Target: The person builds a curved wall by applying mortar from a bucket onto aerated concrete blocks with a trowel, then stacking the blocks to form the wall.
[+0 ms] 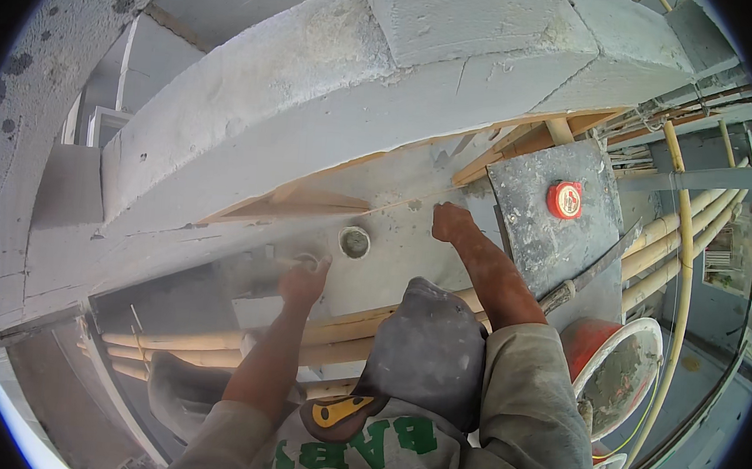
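Note:
My left hand (pixel 302 275) is curled at the middle left, around something pale and blurred amid a dusty haze. My right hand (pixel 452 222) is closed higher up, where a thin pale line runs leftward from it along the lower edge of a curved white block arch (pixel 297 116); what the fingers grip is unclear. Between the hands, a small round pale container or opening (pixel 354 242) sits on the grey board (pixel 390 279). Thin timber pieces (pixel 495 156) show under the arch.
A grey sheet (pixel 523 245) at right carries a red tape-measure-like case (pixel 564 199) and a long saw-like blade (pixel 601 260). A red bucket with grey residue (pixel 609 386) stands lower right. Bamboo poles (pixel 681 238) form scaffolding, with a drop visible beyond; a white wall (pixel 35 123) rises at left.

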Motion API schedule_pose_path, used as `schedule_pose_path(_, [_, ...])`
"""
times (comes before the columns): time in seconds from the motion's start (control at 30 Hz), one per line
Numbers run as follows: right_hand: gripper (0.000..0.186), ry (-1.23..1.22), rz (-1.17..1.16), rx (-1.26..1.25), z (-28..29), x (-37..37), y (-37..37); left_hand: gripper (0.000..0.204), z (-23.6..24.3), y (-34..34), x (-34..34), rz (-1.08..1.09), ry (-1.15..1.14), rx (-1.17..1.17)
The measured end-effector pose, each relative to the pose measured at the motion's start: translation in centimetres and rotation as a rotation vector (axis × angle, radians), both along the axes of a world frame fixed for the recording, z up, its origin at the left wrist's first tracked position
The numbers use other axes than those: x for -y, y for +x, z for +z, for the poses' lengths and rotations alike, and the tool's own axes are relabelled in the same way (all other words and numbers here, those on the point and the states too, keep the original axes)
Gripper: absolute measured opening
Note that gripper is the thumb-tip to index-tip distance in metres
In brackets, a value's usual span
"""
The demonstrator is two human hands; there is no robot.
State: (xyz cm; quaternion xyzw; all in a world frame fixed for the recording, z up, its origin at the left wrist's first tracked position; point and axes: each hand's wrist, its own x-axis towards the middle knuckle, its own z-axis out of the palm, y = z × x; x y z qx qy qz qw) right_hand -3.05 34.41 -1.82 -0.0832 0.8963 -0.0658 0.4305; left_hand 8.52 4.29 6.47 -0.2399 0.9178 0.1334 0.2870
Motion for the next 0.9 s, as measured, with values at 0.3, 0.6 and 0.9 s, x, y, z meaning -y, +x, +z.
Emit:
schedule_pose_path(0.3, [0.044, -0.045, 0.081, -0.027, 0.9, 0.1, -1.4, 0.081, -0.9, 0.6, -0.7, 0.195, 0.044, 0.036])
schedule_pose_path(0.6, [0.044, -0.048, 0.084, -0.057, 0.6, -0.5, -1.4, 0.083, -4.2, 2.4, -2.1, 0.269, 0.158, 0.058])
schedule_pose_path(0.9, [0.049, -0.074, 0.062, -0.043, 0.4, -1.0, -1.3, 0.071, -1.8, 1.7, -4.0, 0.226, 0.036, -0.005])
